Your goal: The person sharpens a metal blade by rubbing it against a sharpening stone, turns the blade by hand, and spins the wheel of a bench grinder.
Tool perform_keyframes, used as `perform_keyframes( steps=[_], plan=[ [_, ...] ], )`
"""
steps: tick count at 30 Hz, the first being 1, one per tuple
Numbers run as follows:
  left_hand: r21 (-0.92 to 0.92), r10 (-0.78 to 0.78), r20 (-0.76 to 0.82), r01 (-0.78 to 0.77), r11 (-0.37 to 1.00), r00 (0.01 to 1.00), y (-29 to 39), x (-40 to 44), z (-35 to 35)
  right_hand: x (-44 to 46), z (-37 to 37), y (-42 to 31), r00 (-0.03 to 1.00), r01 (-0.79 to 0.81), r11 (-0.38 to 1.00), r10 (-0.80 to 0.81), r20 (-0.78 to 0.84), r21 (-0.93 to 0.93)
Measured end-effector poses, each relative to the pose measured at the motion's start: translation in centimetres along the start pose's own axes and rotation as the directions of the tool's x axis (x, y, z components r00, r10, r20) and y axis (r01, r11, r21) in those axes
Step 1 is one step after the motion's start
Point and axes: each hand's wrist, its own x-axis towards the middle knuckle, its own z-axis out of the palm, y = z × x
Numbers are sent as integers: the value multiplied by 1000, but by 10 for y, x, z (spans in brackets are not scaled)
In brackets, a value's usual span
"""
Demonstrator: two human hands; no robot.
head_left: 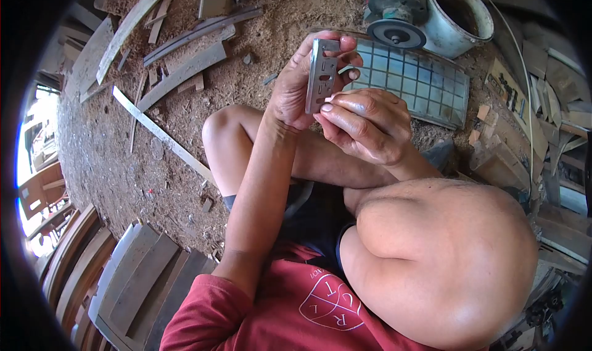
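The left hand (291, 89) is closed around a slotted metal plate (320, 82), its fingertips showing past the plate's right edge. The right hand (370, 126) is narrowed, thumb and fingertips together at the plate's lower right side; whether they pinch anything small is too fine to tell. The plate is raised above the person's bent legs, its long side nearly upright in the view.

Beyond the hands, a gridded panel (425, 86) lies on the dusty ground (166, 172). At its far side are a green motor (396, 2) with a round disc (396, 34) and, just beside it, a bucket (439, 33). Curved wood strips (185, 73) lie to the left, near a long pale strip (163, 135). Boards (139, 283) lie at lower left, and wood scraps (502, 166) are heaped at right.
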Motion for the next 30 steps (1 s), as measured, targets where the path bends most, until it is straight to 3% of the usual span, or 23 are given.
perform_keyframes(
  steps=[30],
  plan=[
    [-47, 29, 1, -29, 998, 1000, -6, 0, 4, 3, -3, 0, 999, -20, 1000, 20, -29, 7]
  ],
)
